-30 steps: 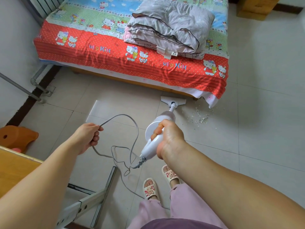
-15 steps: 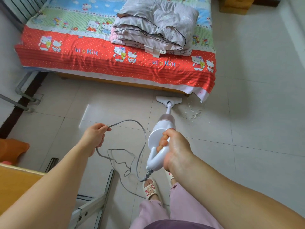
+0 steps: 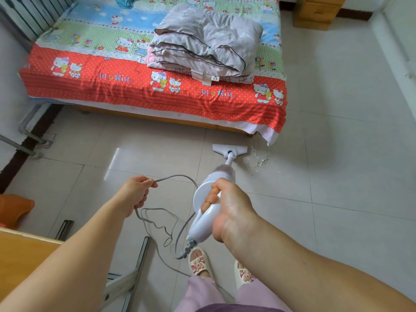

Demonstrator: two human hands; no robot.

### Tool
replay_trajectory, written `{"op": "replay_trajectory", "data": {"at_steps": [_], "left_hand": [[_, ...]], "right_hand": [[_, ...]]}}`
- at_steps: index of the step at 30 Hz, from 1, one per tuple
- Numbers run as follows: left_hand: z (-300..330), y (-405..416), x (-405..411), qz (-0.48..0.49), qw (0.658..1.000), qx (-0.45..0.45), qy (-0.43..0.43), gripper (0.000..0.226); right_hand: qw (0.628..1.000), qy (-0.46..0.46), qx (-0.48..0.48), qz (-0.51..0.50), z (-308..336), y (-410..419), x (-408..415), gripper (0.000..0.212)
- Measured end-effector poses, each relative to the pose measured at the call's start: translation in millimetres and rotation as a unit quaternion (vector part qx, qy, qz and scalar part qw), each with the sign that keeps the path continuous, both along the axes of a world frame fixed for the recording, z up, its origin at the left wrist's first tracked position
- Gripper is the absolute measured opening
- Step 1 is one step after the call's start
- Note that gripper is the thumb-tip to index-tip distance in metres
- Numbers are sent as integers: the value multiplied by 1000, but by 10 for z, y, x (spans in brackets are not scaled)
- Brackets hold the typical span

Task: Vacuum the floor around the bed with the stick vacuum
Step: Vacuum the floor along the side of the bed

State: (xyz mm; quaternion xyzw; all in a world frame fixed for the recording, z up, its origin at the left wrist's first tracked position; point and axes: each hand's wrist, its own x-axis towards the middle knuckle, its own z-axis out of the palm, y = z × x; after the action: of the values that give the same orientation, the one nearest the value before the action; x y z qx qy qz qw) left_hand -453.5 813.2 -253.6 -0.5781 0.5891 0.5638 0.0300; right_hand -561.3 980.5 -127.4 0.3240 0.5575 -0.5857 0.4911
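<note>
Two hands are at work over the pale tiled floor (image 3: 337, 176). The right hand (image 3: 231, 210) is wrapped tight around the white handle of the stick vacuum (image 3: 209, 199), fingers curled over its top side. From that hand the vacuum's body slopes forward and down to its flat floor head (image 3: 229, 150), which rests on the tiles well ahead of the hand, just short of the bed's near edge. Just to the right of the floor head lies a small scatter of pale debris (image 3: 258, 158), close to the bed's near corner.

The left hand (image 3: 137, 194) is closed around the grey power cord (image 3: 175, 179), level with the right hand and a little apart from it on its left. From the left hand the cord arcs toward the vacuum, and more of it hangs below in loose loops between the two hands, reaching the plug end at the bottom of the vacuum's handle, just under the right hand.

Ahead of both hands stands the bed (image 3: 157, 95), covered with a red, green and blue cartoon-cat sheet, with a folded grey quilt (image 3: 207, 46) on top. Below the right hand, the person's feet in cream slippers (image 3: 199, 263) stand on the tiles. A wooden counter (image 3: 20, 251) edge shows under the left forearm, and an orange stool (image 3: 15, 208) sits beyond it, far left of the left hand.
</note>
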Motion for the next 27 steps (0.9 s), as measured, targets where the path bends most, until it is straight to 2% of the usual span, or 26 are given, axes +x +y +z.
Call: {"op": "replay_trajectory", "data": {"at_steps": [11, 27], "left_hand": [[193, 436, -47, -3, 1000, 4, -21, 24], [334, 1002, 106, 58, 997, -1, -42, 24]], "right_hand": [[994, -7, -13, 105, 227, 369, 173, 34], [983, -81, -72, 147, 372, 917, 252, 31]]}}
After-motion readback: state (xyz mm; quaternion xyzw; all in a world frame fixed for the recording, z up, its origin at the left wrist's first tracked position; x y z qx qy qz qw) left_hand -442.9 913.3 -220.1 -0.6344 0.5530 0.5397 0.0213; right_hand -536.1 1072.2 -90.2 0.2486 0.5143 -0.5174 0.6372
